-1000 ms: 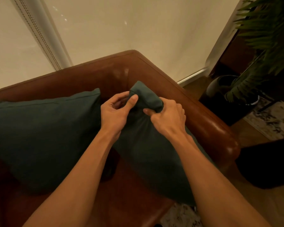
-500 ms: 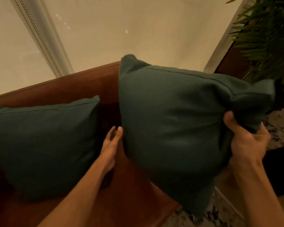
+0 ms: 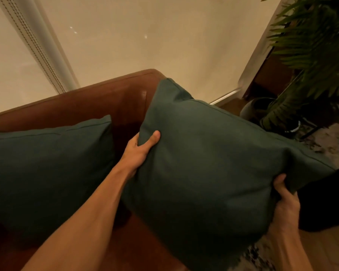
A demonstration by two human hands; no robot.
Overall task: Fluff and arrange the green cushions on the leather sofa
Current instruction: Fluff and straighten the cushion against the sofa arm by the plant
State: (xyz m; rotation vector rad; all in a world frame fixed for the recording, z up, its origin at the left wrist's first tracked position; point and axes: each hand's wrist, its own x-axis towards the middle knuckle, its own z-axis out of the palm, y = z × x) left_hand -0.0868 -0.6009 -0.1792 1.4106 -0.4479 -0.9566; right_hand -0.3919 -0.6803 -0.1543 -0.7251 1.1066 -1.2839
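Observation:
I hold a dark green cushion (image 3: 213, 163) up over the right end of the brown leather sofa (image 3: 98, 100). My left hand (image 3: 140, 147) grips its left edge, thumb on the front face and fingers hidden behind. At the cushion's right side my right hand (image 3: 286, 196) grips the edge, thumb on the front. A second green cushion (image 3: 47, 169) leans against the sofa back at the left, apart from both hands.
A pale roller blind (image 3: 125, 40) with a bead chain (image 3: 37, 51) fills the wall behind the sofa. A potted palm (image 3: 311, 55) in a dark pot (image 3: 262, 106) stands at the right. A patterned rug (image 3: 258, 257) lies below.
The cushion went from lying in the sofa corner to being held up in the air. My left hand, free half a second ago, now grips its left edge; the cushion has lowered slightly.

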